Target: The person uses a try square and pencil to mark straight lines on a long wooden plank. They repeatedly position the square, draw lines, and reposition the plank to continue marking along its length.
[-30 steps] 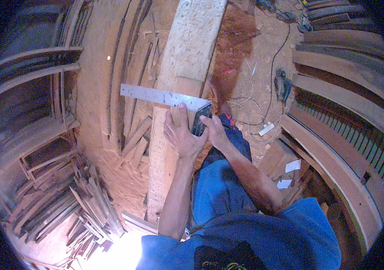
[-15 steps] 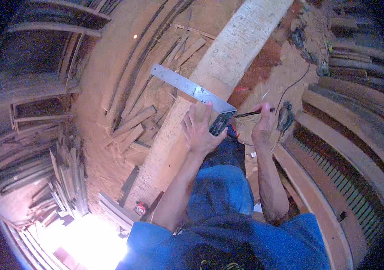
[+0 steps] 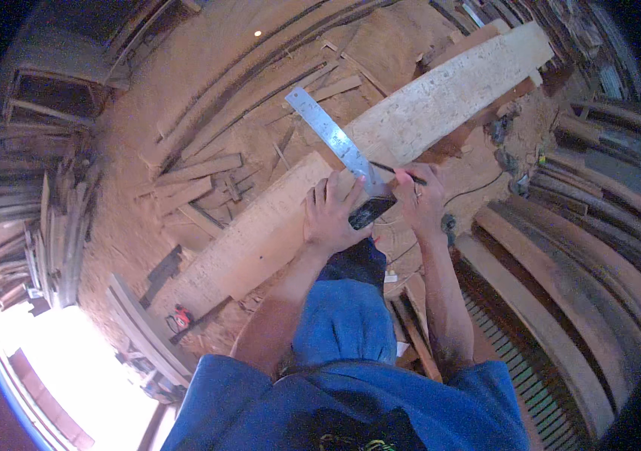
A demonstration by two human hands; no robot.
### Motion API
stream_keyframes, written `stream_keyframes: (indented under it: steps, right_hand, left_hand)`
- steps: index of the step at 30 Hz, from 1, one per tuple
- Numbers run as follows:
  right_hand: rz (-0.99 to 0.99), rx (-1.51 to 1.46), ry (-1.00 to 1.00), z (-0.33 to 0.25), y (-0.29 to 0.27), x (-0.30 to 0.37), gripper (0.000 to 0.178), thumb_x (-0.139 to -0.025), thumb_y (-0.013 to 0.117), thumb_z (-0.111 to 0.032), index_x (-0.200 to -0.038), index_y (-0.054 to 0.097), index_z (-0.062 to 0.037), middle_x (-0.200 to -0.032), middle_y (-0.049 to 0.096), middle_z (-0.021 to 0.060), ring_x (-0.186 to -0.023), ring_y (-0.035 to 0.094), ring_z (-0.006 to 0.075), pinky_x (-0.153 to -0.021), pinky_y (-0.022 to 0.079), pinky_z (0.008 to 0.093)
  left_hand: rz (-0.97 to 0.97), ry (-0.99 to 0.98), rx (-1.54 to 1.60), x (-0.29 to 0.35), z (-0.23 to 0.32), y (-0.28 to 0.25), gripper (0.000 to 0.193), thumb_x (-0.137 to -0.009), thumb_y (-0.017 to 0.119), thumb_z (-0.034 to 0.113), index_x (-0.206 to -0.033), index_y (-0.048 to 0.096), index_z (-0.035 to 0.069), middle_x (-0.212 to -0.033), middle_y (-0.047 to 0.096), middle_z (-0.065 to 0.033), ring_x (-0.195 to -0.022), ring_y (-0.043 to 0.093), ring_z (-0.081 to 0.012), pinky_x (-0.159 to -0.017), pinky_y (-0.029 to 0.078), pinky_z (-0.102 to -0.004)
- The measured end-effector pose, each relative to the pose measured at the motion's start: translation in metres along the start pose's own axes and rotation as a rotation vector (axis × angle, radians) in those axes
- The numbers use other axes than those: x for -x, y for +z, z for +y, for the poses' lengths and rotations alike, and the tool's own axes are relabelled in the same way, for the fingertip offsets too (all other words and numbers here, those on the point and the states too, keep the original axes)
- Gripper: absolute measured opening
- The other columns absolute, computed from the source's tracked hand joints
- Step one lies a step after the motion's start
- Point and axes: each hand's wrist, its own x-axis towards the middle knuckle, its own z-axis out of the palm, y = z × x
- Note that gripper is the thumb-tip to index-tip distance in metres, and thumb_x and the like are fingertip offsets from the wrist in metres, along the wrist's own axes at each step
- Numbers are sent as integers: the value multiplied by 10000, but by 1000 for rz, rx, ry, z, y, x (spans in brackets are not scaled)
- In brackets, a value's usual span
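Your left hand (image 3: pixel 331 214) is holding the metal square (image 3: pixel 328 135) against the long pale timber (image 3: pixel 448 101): the fingers are spread over the wood, and the thumb is beside the dark stock (image 3: pixel 371 213). The blade lies across the timber, and its free end goes past the far edge. Your right hand (image 3: pixel 422 203) is grasping a thin dark pencil-like tool (image 3: pixel 385 166), with its tip very close to the right edge of the blade; if it touches the wood, I cannot tell.

Judging from this, the positioning of the square seems done, and you appear to be at the stage of marking along the blade. I cannot make out a complete line there, so this part seems unfinished. How the rest of the timber is marked is too small to tell.

A red and black tape measure (image 3: pixel 180 319) rests near the lower left end of the timber, well apart from your hands. Loose wooden pieces (image 3: pixel 198 171) lie on the ground beyond.
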Motion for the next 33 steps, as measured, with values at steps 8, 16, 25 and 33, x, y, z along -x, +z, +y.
stream_keyframes:
  steps: [8,16,25,33]
  right_hand:
    - [-229,232,10,15,-68,25,389,-1040,545,-343,-957,742,-18,-993,726,187,-972,656,392,-937,458,517]
    - [-243,-65,470,34,-57,-7,422,-1116,449,-339,-919,620,-7,-754,610,57,-726,561,182,-717,470,369]
    - [-1001,156,-417,2,27,-113,445,-917,730,-457,-1089,690,-49,-1012,691,156,-914,695,355,-823,560,455]
    - [-1152,227,-1121,-44,65,-80,950,-691,888,-484,-1496,465,-208,-1275,537,146,-1141,583,358,-943,526,485]
  left_hand:
    - [-37,-43,64,2,0,-13,942,-702,783,588,-1539,485,272,-1513,399,-217,-1380,387,-412,-1137,320,-565]
    - [58,-234,-31,30,37,-8,682,-747,745,332,-1393,600,165,-1335,564,-223,-1308,498,-414,-1139,345,-583]
    - [1139,-1268,642,88,75,-57,262,-796,726,56,-1041,634,46,-850,653,-62,-773,657,-218,-717,541,-361]
    - [2420,-1320,773,128,183,-22,143,-951,674,166,-942,570,68,-799,585,-24,-679,573,-120,-597,477,-272]
